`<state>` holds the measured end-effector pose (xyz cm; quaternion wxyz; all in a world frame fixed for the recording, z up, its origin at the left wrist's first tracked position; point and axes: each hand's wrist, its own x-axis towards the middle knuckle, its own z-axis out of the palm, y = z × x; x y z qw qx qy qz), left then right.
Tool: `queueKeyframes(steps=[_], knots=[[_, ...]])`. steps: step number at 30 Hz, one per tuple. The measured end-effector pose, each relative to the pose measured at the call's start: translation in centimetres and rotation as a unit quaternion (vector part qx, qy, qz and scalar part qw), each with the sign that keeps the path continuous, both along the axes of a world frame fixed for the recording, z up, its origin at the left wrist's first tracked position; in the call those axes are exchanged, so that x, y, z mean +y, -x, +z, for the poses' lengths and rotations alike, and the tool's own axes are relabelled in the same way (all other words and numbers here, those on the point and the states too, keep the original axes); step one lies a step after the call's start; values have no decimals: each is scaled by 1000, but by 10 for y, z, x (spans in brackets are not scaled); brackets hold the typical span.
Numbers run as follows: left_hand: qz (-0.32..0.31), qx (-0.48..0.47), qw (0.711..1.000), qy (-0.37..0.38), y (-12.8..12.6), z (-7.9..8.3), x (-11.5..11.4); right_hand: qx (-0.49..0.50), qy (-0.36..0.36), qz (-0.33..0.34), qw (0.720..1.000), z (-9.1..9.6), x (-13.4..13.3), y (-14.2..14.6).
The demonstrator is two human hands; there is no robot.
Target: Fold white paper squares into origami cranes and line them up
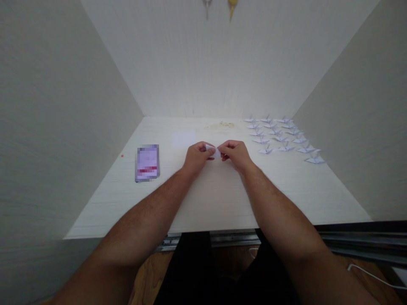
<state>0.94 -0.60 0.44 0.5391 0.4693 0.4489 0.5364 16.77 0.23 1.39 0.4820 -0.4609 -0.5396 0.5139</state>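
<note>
A small folded piece of white paper (217, 153) is pinched between both hands, just above the middle of the table. My left hand (199, 157) grips its left side with the thumb on top. At the right side, the thumb and fingers of my right hand (233, 153) are closed on the paper's edge. The fingers cover part of it, so its exact folds cannot be made out. Several white folded paper cranes (280, 138) stand in rows to the right of my right hand. A flat white sheet of paper (183, 138) lies behind my left hand.
On the left of the white table (210, 203) lies a pixelated purple, flat rectangular item (147, 163). A small red dot (122, 156) is near the left edge. Walls enclose the back and both sides. Brownish marks (226, 125) show near the back wall.
</note>
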Motion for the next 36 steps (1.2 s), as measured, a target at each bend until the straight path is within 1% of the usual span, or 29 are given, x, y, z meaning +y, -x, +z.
queueKeyframes(steps=[7,15,23,28,36], knots=[[-8,4,1000,-18,1,3,-2,-10,-14,2,1000,0,0,-2],[13,28,998,-55,4,5,-1,-14,-14,15,1000,5,-3,-3],[39,23,998,-47,1,9,-2,-18,-23,5,1000,5,-3,-2],[41,32,997,-52,1,8,-2,-27,-35,-3,999,7,-4,-1],[38,17,998,-43,-1,8,-1,-57,-38,-11,998,8,-5,-1]])
